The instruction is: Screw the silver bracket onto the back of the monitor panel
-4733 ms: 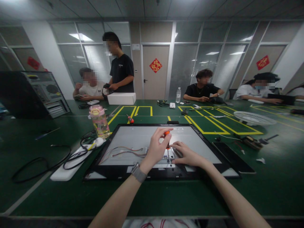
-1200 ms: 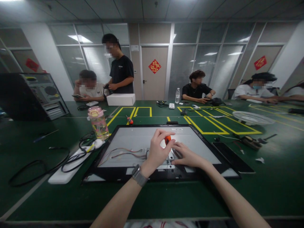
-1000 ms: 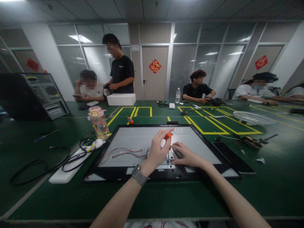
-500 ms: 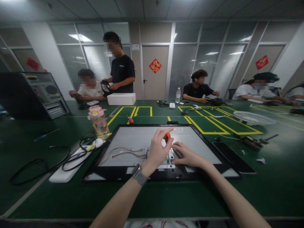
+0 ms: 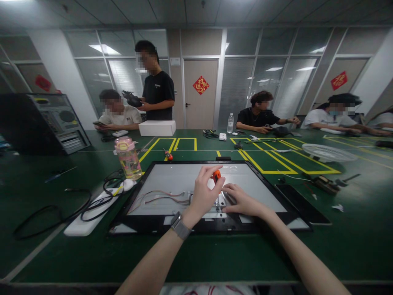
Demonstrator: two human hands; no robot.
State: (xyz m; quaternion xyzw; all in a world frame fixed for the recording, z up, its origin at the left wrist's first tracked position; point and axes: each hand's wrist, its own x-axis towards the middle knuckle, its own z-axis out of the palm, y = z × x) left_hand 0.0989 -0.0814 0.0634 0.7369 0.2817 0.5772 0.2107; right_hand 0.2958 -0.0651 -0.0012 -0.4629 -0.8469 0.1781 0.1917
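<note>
A screwdriver (image 5: 216,176) with an orange and black handle stands nearly upright in my left hand (image 5: 204,196), the handle between thumb and fingers. Its shaft points down at a small metal bracket (image 5: 221,203) on the back of a flat display panel (image 5: 172,176). My right hand (image 5: 241,199) rests at the bracket, thumb and fingers apart beside the screwdriver's lower end. The screw under the tip is too small to make out. Thin wires (image 5: 166,200) run left from the bracket across the panel.
A white power strip (image 5: 89,217), black cables and a pink-lidded bottle (image 5: 127,157) stand left of the panel. Right of it lie a black phone-like slab (image 5: 302,203) and a tool-like device (image 5: 325,184). A computer case (image 5: 46,123) stands far left. Several people sit or stand across the table.
My left fingers have shifted slightly around the handle, and more of its orange shows. My right hand stays put. Across the table, the standing person has raised a black object.
</note>
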